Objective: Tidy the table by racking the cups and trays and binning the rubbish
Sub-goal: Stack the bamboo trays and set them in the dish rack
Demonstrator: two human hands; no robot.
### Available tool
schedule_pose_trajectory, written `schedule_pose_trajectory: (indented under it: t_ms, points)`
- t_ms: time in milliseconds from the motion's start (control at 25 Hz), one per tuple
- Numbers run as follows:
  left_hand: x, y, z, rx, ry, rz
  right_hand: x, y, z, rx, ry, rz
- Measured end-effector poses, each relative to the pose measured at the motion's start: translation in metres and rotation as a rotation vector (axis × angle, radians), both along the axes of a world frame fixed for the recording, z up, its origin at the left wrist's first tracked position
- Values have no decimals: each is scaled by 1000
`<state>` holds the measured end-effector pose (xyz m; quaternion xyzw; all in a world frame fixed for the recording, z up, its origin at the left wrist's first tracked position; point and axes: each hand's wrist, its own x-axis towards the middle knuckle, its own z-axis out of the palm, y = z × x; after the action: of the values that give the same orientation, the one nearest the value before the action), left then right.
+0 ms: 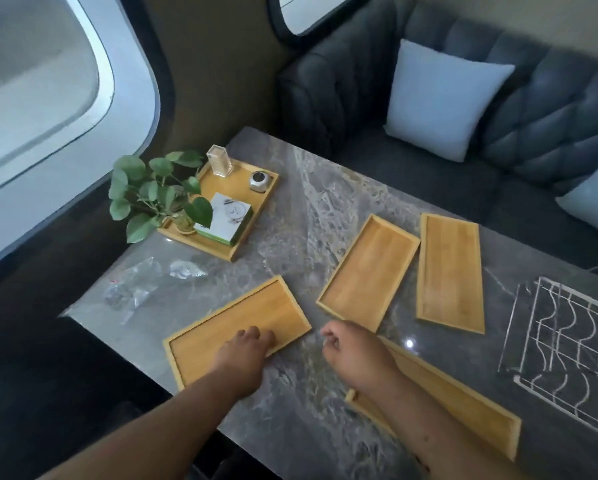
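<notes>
Several flat bamboo trays lie on the grey marble table (297,209). My left hand (245,351) rests on the right end of the near-left tray (221,327), fingers curled at its edge. My right hand (349,348) hovers loosely closed over the table, with nothing visible in it, above the corner of the near-right tray (463,407). Two more trays lie further back, one at the middle (368,271) and one to its right (450,268). Crumpled clear plastic wrappers (141,282) lie at the left. A white wire rack (567,344) stands at the right edge.
A larger bamboo tray (235,192) at the back left holds a potted plant (159,192), a box, a clear holder and a small round device. A dark sofa (463,98) with pale cushions stands behind the table. A window curves along the left.
</notes>
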<state>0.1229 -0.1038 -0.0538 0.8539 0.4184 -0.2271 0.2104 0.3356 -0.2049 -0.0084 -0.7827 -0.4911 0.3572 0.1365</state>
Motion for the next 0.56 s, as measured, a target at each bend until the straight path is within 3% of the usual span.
schedule_pose_trajectory:
  t_ms: [200, 360, 440, 560]
  points:
    - [-46, 42, 1, -14, -39, -5, -47, 59, -22, -79, -103, 120]
    - [-91, 70, -5, 226, -6, 318, -64, 82, -36, -203, -131, -7]
    - [-110, 78, -8, 208, 77, 469, -71, 91, -39, -254, -109, -39]
    - [-115, 82, -10, 142, 35, 614, -80, 96, -37, -281, -95, -96]
